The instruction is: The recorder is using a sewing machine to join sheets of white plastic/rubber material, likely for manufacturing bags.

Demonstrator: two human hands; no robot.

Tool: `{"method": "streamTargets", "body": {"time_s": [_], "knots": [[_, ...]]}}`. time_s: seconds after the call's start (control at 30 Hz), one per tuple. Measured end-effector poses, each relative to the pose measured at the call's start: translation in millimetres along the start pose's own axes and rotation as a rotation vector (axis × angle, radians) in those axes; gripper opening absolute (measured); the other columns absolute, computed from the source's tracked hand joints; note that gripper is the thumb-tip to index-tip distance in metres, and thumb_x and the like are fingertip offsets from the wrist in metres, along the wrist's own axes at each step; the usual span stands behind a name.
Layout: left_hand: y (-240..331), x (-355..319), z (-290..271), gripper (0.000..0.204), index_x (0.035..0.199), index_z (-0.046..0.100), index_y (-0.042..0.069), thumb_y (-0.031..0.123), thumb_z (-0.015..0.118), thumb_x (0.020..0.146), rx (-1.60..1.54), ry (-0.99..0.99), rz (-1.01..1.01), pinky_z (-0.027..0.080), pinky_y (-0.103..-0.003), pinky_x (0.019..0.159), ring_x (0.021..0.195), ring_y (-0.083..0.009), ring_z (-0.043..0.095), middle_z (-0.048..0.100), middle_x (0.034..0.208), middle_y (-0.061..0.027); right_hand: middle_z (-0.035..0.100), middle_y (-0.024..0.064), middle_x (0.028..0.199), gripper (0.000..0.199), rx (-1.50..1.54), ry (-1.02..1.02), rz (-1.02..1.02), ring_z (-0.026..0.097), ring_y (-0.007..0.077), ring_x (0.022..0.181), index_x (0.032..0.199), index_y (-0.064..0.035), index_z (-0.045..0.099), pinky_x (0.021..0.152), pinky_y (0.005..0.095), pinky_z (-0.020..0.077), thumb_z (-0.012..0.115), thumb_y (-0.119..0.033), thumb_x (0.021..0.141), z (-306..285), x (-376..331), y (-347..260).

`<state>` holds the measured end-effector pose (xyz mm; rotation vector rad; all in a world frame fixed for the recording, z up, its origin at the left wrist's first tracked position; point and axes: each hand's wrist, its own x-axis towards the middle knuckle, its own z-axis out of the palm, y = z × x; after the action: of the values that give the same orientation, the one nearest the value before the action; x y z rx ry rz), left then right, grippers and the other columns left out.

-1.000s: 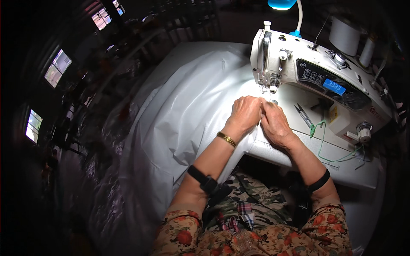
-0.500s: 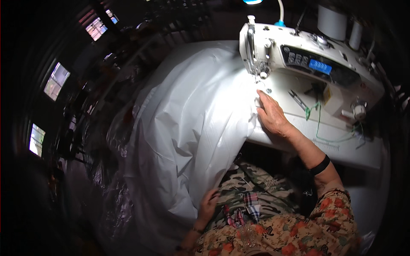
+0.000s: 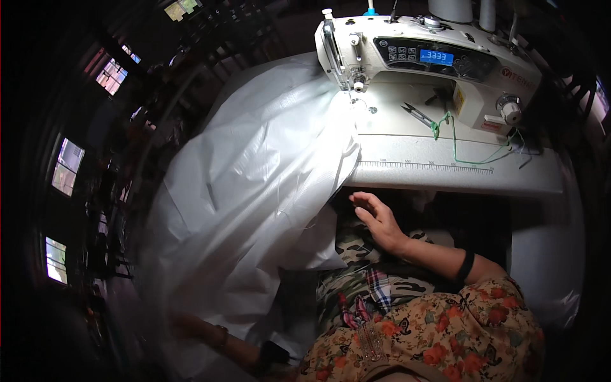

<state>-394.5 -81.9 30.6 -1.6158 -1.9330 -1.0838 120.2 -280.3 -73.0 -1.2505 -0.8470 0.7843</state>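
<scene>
A large white sheet of plastic-like fabric [image 3: 254, 184] drapes from under the needle area of a white sewing machine [image 3: 433, 54] down to the lower left. Just below the table's front edge, my right hand [image 3: 380, 224] hovers over my lap, a little right of the sheet. Its thumb stands apart from slightly bent fingers, and nothing shows in it. Far to the lower left, in shadow, my left hand [image 3: 189, 326] is at the sheet's lower part. Blur and darkness hide its fingers, so its grip cannot be made out.
Thread snips [image 3: 417, 115] lie on the machine bed beside a tangled green cord [image 3: 455, 143]. A printed ruler scale [image 3: 426, 167] runs along the table's front edge. Thread cones [image 3: 450, 9] stand behind the machine. Dark clutter and bright windows [image 3: 68, 167] appear at the left.
My right hand has left the sheet by the needle and come down toward my lap. My left hand has moved out to the lower left, and the sheet is spread further that way.
</scene>
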Motion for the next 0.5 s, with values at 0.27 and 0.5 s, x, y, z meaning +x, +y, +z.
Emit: {"method": "streamTargets", "body": {"time_s": [0.27, 0.5], "knots": [[71, 70, -51, 0.042, 0.099, 0.07, 0.0, 0.041, 0.067, 0.09, 0.062, 0.579, 0.347, 0.054, -0.037, 0.062, 0.073, -0.0261, 0.069, 0.072, 0.094, -0.0151, 0.058, 0.0088, 0.12, 0.045, 0.507, -0.352, 0.225, 0.055, 0.0158, 0.113, 0.131, -0.002, 0.047, 0.095, 0.0284, 0.0423, 0.06, -0.024, 0.094, 58, 38, -1], [141, 78, -106, 0.038, 0.096, 0.072, -0.004, 0.033, 0.072, 0.087, -0.065, 0.667, 0.586, 0.055, -0.03, 0.061, 0.068, -0.0198, 0.069, 0.072, 0.084, -0.0151, 0.061, 0.006, 0.089, 0.032, 0.323, 0.041, 0.004, 0.056, 0.0096, 0.081, 0.102, 0.0024, 0.056, 0.076, 0.0256, 0.0474, 0.062, -0.027, 0.093, 69, 19, -32]]}}
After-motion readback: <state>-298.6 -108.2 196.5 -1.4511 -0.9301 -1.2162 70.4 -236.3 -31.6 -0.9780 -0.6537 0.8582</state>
